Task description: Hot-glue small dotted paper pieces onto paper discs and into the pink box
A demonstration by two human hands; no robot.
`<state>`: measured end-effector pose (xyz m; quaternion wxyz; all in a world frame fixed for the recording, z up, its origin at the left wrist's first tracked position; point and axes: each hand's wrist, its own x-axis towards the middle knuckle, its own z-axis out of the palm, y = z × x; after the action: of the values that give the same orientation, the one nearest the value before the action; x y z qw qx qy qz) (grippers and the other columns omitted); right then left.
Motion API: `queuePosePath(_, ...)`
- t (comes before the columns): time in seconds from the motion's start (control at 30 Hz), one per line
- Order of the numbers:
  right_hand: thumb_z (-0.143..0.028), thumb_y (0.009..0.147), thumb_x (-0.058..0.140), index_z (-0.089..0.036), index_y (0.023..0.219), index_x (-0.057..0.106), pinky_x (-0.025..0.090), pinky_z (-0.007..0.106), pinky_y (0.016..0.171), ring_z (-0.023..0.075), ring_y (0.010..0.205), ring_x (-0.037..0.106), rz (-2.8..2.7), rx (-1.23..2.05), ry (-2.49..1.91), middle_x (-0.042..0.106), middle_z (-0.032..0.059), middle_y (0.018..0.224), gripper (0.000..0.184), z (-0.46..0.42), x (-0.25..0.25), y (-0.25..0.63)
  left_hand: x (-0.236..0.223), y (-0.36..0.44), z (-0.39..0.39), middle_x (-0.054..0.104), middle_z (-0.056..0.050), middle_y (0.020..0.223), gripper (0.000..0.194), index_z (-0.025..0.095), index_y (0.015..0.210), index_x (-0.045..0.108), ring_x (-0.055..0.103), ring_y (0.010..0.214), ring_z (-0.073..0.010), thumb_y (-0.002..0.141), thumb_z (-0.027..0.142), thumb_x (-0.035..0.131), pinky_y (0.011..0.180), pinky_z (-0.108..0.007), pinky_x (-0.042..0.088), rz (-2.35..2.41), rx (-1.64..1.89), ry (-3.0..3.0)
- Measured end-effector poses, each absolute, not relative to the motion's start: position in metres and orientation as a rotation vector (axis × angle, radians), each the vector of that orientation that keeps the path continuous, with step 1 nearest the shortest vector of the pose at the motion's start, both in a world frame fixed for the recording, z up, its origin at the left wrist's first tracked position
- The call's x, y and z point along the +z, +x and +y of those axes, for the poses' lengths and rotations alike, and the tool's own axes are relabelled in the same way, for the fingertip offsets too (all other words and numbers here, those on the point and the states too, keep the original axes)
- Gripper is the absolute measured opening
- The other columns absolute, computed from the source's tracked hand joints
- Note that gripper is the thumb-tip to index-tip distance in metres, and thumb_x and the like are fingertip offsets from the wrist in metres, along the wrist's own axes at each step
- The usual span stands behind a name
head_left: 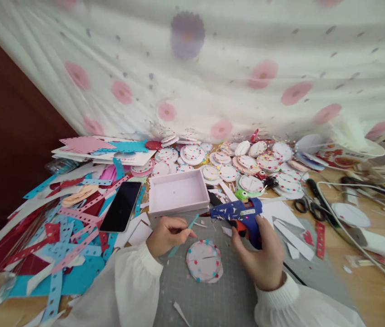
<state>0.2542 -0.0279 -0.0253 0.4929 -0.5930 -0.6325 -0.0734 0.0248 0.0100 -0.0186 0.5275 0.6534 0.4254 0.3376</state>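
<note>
My right hand [262,254] is wrapped round a blue hot glue gun [236,211] with an orange trigger, its nozzle pointing left. Just left of that nozzle, my left hand [171,234] pinches a thin light-blue paper strip [192,221] that slants up past the fingers. Between and below both hands, a round white paper disc [204,261] edged with red, blue and pink dots lies flat on the grey cutting mat [233,299]. Neither hand touches the disc.
Behind the hands stands an open white box [177,210]. A black phone [120,206] and heaped paper strips [62,254] lie left. Several dotted discs [192,154] pile up at the back. Scissors [310,209] and a white cable [352,240] are on the right.
</note>
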Motion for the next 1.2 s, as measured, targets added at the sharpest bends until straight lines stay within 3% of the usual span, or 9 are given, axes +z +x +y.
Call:
queuePosePath(0.5,-0.025,0.073,0.070,-0.017,0.108,0.052,0.043,0.024,0.050,0.0115,0.054,0.048,-1.531,-0.193,-1.381,0.048,-0.0035,0.067,0.041,-0.030,-0.021,0.256,-0.018,0.025,0.010,0.054,-0.001,0.053,0.023,0.009,0.060,0.069,0.048,0.052,-0.0096,0.075,0.021,0.057,0.049,-0.020,0.034,0.999,0.808,1.607)
queuePosePath(1.2,-0.024,0.070,0.068,-0.018,0.108,0.055,0.044,0.027,0.051,0.0137,0.055,0.049,-1.567,-0.264,-1.425,0.050,-0.0020,0.067,0.040,-0.029,-0.025,0.264,-0.016,0.027,0.010,0.052,-0.001,0.052,0.026,0.012,0.050,0.060,0.050,0.053,-0.0102,0.075,0.018,0.054,0.049,-0.021,0.034,0.932,0.803,1.629)
